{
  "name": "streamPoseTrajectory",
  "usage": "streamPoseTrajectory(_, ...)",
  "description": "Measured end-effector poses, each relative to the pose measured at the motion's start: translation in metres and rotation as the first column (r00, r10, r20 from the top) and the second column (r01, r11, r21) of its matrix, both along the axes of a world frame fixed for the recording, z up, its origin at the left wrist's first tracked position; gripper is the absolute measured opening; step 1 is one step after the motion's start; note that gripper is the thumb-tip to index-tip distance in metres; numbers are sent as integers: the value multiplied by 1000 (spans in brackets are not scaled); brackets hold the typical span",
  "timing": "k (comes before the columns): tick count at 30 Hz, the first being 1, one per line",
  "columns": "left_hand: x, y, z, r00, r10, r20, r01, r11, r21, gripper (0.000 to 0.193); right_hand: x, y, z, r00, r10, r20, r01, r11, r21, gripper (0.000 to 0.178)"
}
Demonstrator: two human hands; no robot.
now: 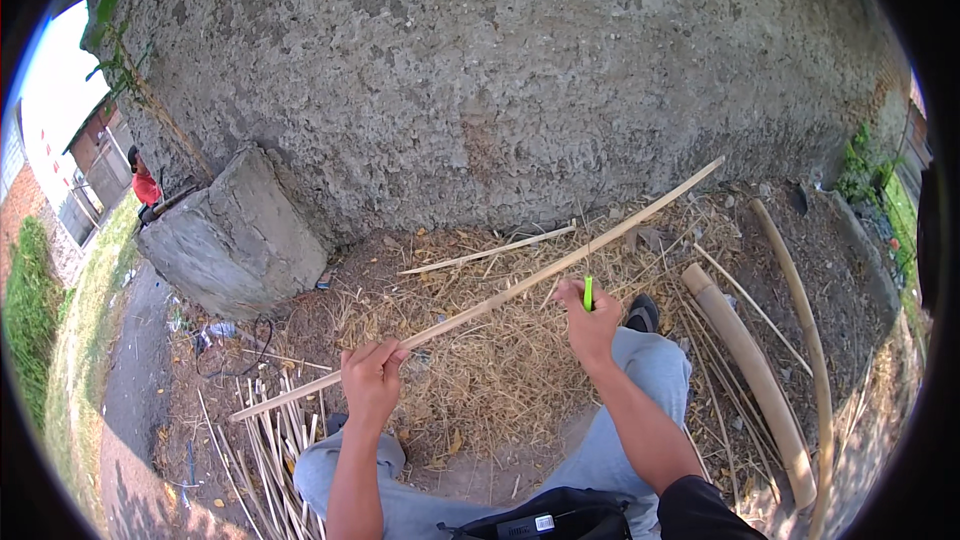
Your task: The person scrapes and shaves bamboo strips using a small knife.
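A long, pale bamboo strip (520, 288) slants across in front of me, from low at my left to high at the far right. My left hand (370, 380) is closed around it near its lower left end. In my right hand (592, 325) is a slim tool with a bright green handle (588, 292); its kind is hard to make out. The right fingers are closed on that handle, just below the strip's middle. Whether they also touch the strip, I cannot tell.
Shavings (470, 380) cover the ground between my legs. Thin bamboo sticks (285, 450) lie by my left leg. A thick bamboo pole (750, 370) and a curved pole (800, 310) lie at right. A rough wall (500, 90) and concrete block (240, 230) stand ahead. A person (145, 185) appears far left.
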State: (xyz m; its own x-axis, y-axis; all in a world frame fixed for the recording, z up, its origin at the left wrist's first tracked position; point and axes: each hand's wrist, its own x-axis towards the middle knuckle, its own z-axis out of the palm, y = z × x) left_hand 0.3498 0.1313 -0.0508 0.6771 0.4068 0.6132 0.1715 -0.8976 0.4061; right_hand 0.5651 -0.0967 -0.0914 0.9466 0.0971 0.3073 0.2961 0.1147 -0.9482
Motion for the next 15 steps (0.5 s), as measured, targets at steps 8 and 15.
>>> streamPoseTrajectory(8,8,-2,7,997,61,45,-72,947,313,7,-27,17,2,685,122,719,119,954,-275,30)
streamPoseTrajectory(15,13,-20,19,988,-24,155,-59,861,506,12,-25,28,-23,589,429,685,121,791,-600,32)
